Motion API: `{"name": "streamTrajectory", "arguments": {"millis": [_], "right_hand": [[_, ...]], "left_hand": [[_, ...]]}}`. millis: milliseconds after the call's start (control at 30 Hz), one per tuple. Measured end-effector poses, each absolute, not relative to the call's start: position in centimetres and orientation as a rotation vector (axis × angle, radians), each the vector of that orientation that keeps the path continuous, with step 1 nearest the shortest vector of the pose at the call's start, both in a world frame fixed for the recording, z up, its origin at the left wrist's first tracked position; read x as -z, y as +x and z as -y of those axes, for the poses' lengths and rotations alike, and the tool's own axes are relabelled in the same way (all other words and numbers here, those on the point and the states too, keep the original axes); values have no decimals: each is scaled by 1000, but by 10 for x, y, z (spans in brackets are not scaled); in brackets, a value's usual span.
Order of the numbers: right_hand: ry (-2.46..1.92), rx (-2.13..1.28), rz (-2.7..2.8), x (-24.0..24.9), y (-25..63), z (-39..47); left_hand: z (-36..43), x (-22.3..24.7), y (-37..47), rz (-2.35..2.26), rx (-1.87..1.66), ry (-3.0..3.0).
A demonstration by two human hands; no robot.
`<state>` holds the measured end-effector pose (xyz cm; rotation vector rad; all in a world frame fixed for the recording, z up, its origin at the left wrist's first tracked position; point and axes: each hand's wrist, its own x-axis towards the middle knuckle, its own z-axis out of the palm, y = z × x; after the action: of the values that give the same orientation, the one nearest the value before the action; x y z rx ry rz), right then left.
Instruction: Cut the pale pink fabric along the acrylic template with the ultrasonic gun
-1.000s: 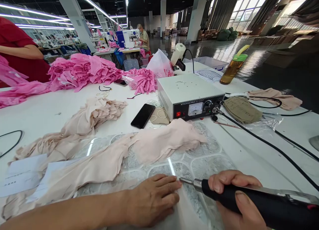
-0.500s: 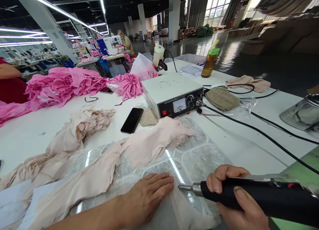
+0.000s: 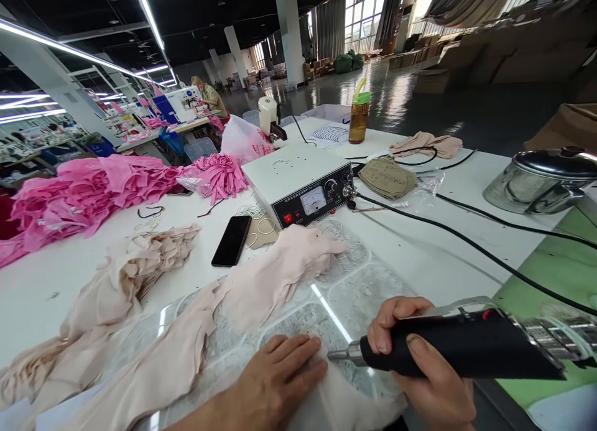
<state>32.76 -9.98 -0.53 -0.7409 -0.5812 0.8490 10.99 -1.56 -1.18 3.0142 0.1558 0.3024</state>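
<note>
My left hand [image 3: 280, 378] lies flat, fingers stretched out, on a thin beige fabric piece [image 3: 347, 397] over a clear sheet [image 3: 373, 288]. My right hand [image 3: 436, 384] is wrapped round the black body of an ultrasonic hand tool [image 3: 476, 350]. Its pointed metal tip is just right of my left fingers, close above the fabric; whether it touches, I cannot tell. Beyond my left hand lie stacked beige fabric pieces [image 3: 270, 288], with another beige stack [image 3: 125, 269] to the left.
A control box [image 3: 298, 182] with a dial and lit red switch stands ahead. A black cable [image 3: 448, 232] crosses the right side. A phone [image 3: 232, 240], pink fabric [image 3: 93, 188], an amber bottle [image 3: 359, 119] and a metal pot [image 3: 541, 182] are on the table. Behind sits a person [image 3: 209, 101].
The view has turned right and tilted, so the surroundings shift left. My right hand and the tool tip sit slightly further left in view; the left hand stays on the fabric.
</note>
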Motion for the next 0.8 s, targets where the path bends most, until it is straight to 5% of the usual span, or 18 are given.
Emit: {"name": "streamTrajectory", "arguments": {"millis": [800], "right_hand": [[-686, -740, 807, 11, 318, 73]], "left_hand": [[23, 36, 111, -79, -667, 3089]]}}
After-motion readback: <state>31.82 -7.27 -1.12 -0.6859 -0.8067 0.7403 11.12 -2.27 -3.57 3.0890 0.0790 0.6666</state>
